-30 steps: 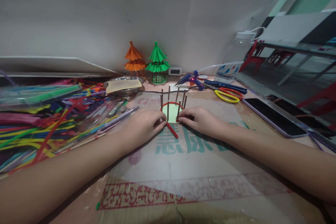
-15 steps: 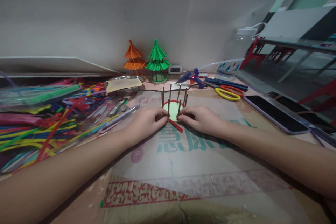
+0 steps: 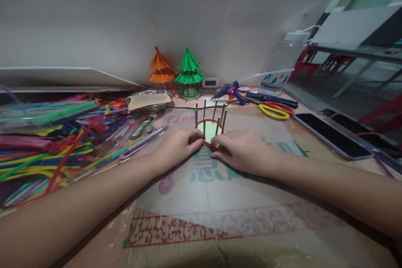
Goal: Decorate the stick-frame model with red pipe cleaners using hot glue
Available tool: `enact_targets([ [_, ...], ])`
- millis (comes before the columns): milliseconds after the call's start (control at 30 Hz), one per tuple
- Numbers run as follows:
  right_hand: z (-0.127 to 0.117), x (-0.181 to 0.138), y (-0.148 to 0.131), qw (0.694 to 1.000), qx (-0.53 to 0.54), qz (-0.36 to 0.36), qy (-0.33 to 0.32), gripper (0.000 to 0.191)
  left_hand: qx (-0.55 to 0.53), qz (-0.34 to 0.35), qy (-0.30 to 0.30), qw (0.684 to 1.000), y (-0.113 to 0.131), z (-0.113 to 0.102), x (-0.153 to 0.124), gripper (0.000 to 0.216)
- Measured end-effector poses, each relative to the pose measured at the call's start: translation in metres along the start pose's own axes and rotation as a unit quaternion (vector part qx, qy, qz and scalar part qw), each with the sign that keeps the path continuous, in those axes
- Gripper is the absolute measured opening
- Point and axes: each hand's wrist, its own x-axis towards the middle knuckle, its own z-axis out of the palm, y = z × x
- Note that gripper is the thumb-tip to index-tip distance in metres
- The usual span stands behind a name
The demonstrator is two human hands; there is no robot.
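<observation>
A small model (image 3: 210, 127) stands on flattened cardboard (image 3: 238, 201): a pale green disc ringed by a red pipe cleaner, with several brown sticks upright around it. My left hand (image 3: 177, 146) pinches the red pipe cleaner at the disc's near left edge. My right hand (image 3: 243, 150) lies over the loose red end at the disc's near right edge, fingers closed on it.
A heap of coloured pipe cleaners and straws (image 3: 47, 142) fills the left. Orange (image 3: 161, 71) and green (image 3: 188, 71) paper pagodas stand at the wall. A blue glue gun (image 3: 228, 92), scissors (image 3: 274, 109), a phone (image 3: 331, 134) and a plastic jar (image 3: 282, 67) lie right.
My right hand has slid toward me and left, covering the loose red end that stuck out before. The view has shifted slightly left.
</observation>
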Motion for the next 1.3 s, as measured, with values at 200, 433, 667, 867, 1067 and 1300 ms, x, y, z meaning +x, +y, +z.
enact_targets([
  [200, 0.007, 0.002, 0.005, 1.000, -0.019, -0.004, -0.005, 0.018, 0.001, 0.004, -0.001, 1.000, 0.000, 0.000, 0.000, 0.020],
  [433, 0.004, 0.002, 0.004, 0.999, -0.051, 0.005, -0.013, 0.019, -0.003, 0.003, 0.002, 1.000, -0.001, 0.001, 0.000, 0.021],
  [667, -0.004, 0.000, 0.002, 0.996, -0.001, 0.073, -0.047, 0.021, 0.005, 0.006, 0.000, 1.000, -0.001, 0.000, -0.001, 0.022],
  [867, -0.007, 0.004, 0.005, 0.990, 0.044, 0.117, -0.061, 0.018, 0.014, 0.013, 0.001, 1.000, -0.001, 0.000, 0.000, 0.022],
  [1067, -0.006, 0.006, 0.014, 0.985, 0.057, 0.159, -0.045, 0.011, 0.015, 0.027, 0.001, 1.000, -0.001, 0.000, 0.001, 0.022],
  [1300, 0.002, 0.006, 0.021, 0.980, 0.144, 0.134, -0.019, 0.017, 0.015, 0.016, -0.003, 1.000, -0.003, 0.001, 0.000, 0.025],
])
